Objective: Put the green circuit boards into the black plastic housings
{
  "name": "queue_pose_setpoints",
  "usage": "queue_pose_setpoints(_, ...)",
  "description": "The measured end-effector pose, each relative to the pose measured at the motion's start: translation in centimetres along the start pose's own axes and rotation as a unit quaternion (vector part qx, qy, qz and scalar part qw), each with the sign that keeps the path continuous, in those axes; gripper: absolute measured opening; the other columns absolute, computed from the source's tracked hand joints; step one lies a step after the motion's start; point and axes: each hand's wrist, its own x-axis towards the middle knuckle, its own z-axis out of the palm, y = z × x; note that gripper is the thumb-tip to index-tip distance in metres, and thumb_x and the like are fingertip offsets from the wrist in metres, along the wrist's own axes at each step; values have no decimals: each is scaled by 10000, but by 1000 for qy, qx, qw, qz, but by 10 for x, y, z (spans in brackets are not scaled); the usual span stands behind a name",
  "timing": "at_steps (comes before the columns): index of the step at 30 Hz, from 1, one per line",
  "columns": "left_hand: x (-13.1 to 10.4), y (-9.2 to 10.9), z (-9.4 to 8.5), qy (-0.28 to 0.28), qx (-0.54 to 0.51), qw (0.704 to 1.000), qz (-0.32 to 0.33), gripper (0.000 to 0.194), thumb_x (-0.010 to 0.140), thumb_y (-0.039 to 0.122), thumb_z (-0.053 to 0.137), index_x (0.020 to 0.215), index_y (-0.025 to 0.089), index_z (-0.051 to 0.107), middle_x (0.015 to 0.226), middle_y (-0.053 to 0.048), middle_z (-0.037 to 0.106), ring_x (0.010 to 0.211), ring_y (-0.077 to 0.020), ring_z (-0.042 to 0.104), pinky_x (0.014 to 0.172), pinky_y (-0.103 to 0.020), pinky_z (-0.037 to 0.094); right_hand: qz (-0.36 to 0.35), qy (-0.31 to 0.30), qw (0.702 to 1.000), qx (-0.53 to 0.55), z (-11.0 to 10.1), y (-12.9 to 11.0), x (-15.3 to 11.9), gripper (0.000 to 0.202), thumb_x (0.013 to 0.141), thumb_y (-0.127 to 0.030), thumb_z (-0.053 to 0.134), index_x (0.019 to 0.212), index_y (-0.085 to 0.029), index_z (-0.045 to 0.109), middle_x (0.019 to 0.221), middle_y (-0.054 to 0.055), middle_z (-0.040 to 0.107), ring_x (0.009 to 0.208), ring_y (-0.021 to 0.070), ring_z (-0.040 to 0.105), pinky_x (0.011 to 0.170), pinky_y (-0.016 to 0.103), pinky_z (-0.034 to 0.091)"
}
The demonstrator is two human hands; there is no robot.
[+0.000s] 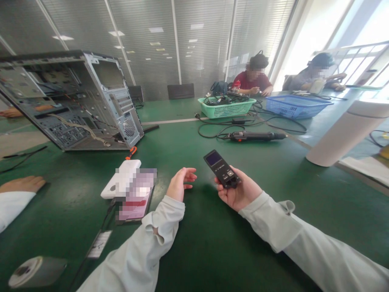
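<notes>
A small black device [221, 167] with a dark screen and several buttons lies tilted in my right hand [235, 190], whose fingers wrap round its lower end. My left hand [181, 182] rests at the table to the left of the device, fingers apart and slightly curled, with nothing in it. Left of that hand, a phone [142, 198] with a lit pinkish screen lies partly under a white power bank [121, 178]. An orange loop [131, 153] sticks out from the far end of the power bank.
An open computer case [106, 101] stands at the left. Beyond my hands are an electric screwdriver [255, 136], a green basket of cables [227, 108] and a blue basket [298, 107]. A white cylinder [343, 134] stands right. Another person's hand [24, 184] rests left; two people sit opposite.
</notes>
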Motion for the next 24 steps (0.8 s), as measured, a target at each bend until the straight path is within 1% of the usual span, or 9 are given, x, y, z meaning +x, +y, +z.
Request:
queue_pose_setpoints(3, 0, 0, 0, -12, -8, 1000, -6, 363, 727, 464, 493, 837, 152, 641, 644, -17, 621, 593, -122, 561, 510, -200, 404, -120, 0, 984, -135, -7, 4, 4, 294, 878, -462, 448, 876, -169, 481, 694, 25, 545, 549, 125, 536, 486, 217, 448)
queue_pose_setpoints(5, 1, 0, 1, -20, -18, 1000, -15, 367, 738, 469, 485, 857, 152, 627, 615, -9, 617, 560, -116, 564, 499, -198, 405, -235, -5, 941, -244, -11, 8, 6, 303, 827, -479, 537, 872, -189, 460, 681, -2, 537, 566, 126, 533, 502, 214, 442)
queue_pose_setpoints(6, 2, 1, 2, -20, -22, 999, -23, 371, 746, 474, 474, 860, 152, 618, 596, -6, 612, 540, -115, 563, 489, -197, 404, -295, -10, 907, -301, -12, 9, 6, 313, 814, -484, 554, 877, -192, 460, 695, -4, 544, 583, 127, 533, 519, 219, 443)
queue_pose_setpoints(8, 3, 2, 4, -20, -27, 998, -48, 378, 766, 484, 445, 862, 153, 599, 555, -2, 600, 495, -115, 556, 461, -197, 397, -401, -12, 814, -420, -14, 11, 5, 303, 813, -463, 550, 920, -188, 478, 788, 19, 574, 667, 148, 549, 593, 258, 463)
queue_pose_setpoints(12, 3, 9, 7, -26, -37, 995, -90, 406, 809, 504, 386, 885, 152, 576, 574, -10, 611, 461, -115, 560, 436, -202, 410, -550, -11, 585, -596, -15, 8, 1, 439, 802, -309, 568, 1203, -199, 426, 1091, 75, 549, 966, 226, 532, 822, 386, 453)
queue_pose_setpoints(13, 2, 10, 8, -30, -35, 995, -94, 416, 812, 514, 383, 896, 152, 571, 607, -15, 620, 470, -114, 569, 438, -204, 419, -571, -12, 537, -621, -15, 6, 0, 479, 799, -275, 572, 1240, -203, 400, 1116, 77, 540, 993, 233, 520, 845, 398, 447)
queue_pose_setpoints(15, -1, 10, 9, -24, -14, 996, -80, 422, 786, 535, 434, 920, 156, 561, 671, -18, 629, 481, -112, 575, 433, -205, 424, -596, -13, 472, -650, -15, 3, -1, 442, 802, -227, 562, 1215, -199, 410, 1091, 77, 552, 985, 236, 517, 839, 398, 456)
queue_pose_setpoints(18, -8, 7, 9, -25, 37, 999, 6, 419, 700, 491, 595, 969, 174, 549, 799, -23, 635, 563, -112, 588, 456, -198, 428, -618, -11, 428, -659, -14, 1, 0, 313, 785, -155, 518, 1087, -187, 445, 1045, 81, 559, 986, 244, 504, 835, 400, 464)
queue_pose_setpoints(24, -21, 9, 9, -88, 129, 976, 149, 439, 650, 320, 692, 1032, 171, 535, 965, -72, 611, 871, -175, 579, 659, -235, 463, -657, 12, 394, -643, -15, 1, 3, 307, 677, -60, 441, 957, -184, 420, 1021, 102, 510, 978, 260, 473, 841, 430, 446)
